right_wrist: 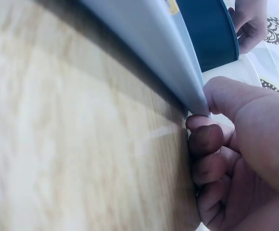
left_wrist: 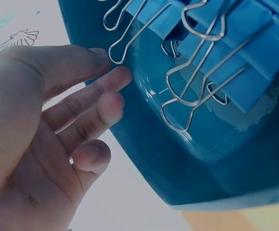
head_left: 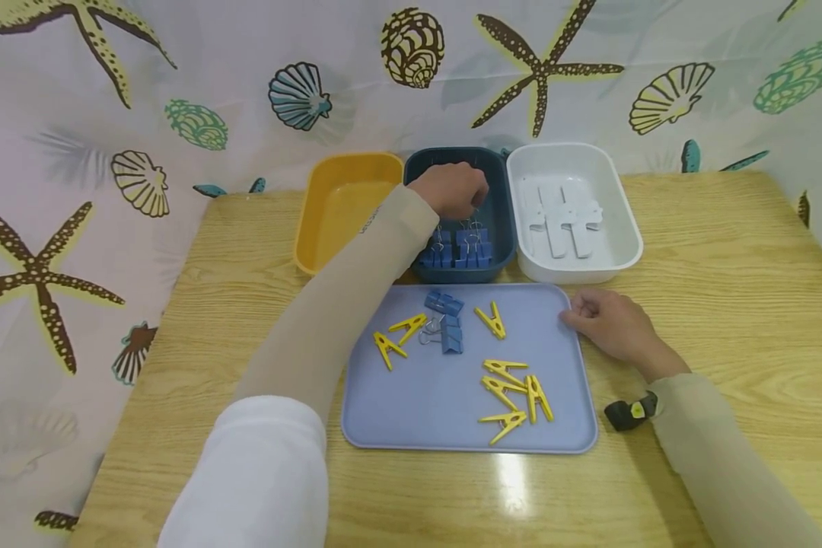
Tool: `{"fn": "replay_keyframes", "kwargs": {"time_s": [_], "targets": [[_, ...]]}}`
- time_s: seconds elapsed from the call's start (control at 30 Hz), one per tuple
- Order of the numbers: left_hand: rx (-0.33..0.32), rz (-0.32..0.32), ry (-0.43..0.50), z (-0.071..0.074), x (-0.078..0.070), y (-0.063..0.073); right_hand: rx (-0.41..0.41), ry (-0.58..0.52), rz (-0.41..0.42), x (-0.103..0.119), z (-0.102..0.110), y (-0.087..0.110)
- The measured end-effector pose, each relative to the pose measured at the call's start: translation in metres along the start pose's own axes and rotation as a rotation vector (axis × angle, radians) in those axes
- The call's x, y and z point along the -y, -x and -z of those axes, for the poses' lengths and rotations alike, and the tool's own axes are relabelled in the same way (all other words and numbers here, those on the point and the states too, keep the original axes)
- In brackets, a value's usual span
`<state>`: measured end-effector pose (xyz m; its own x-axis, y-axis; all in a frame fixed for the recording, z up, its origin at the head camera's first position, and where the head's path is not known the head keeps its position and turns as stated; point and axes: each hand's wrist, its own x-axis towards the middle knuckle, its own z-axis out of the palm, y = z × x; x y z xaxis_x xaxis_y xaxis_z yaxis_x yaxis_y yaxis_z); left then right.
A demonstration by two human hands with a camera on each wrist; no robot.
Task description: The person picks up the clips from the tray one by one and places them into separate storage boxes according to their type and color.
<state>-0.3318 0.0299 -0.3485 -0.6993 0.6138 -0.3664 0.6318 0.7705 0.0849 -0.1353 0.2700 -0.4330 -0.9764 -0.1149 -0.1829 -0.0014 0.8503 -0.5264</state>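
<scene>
My left hand [head_left: 452,189] is over the dark teal bin [head_left: 505,228], its fingers loosely bent. In the left wrist view, the thumb and fingertips [left_wrist: 111,107] are close to the wire handle of a blue binder clip [left_wrist: 151,17], with nothing gripped between them. Several blue binder clips [head_left: 474,247] stand in that bin, wire handles up. My right hand [head_left: 610,323] pinches the right edge of the lavender tray [head_left: 418,411] between thumb and curled fingers. On the tray lie two blue binder clips [head_left: 452,335] and several yellow clothespins [head_left: 503,392].
Left of the teal bin stands a yellow bin [head_left: 356,202]. To its right, a white bin [head_left: 575,266] holds several flat white pieces [head_left: 567,221]. All three stand behind the tray on a wooden table [head_left: 726,251], against a shell-patterned curtain [head_left: 246,46].
</scene>
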Motion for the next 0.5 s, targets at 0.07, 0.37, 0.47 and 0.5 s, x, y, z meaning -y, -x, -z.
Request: {"fn": "replay_keyframes", "kwargs": {"time_s": [0.07,0.37,0.47,0.5], "targets": [[-0.011,-0.010,-0.005,0.000,0.001,0.002,0.002,0.001,-0.001,0.000,0.000,0.000],[-0.079,-0.062,-0.034,0.001,0.002,0.021,0.004,0.002,0.003,0.001,0.000,0.000],[-0.090,-0.073,-0.038,0.002,0.002,0.027,0.007,0.003,0.003,0.001,0.000,0.000],[-0.088,-0.074,-0.036,0.002,0.002,0.029,0.007,0.003,0.003,0.001,0.000,0.000]]}}
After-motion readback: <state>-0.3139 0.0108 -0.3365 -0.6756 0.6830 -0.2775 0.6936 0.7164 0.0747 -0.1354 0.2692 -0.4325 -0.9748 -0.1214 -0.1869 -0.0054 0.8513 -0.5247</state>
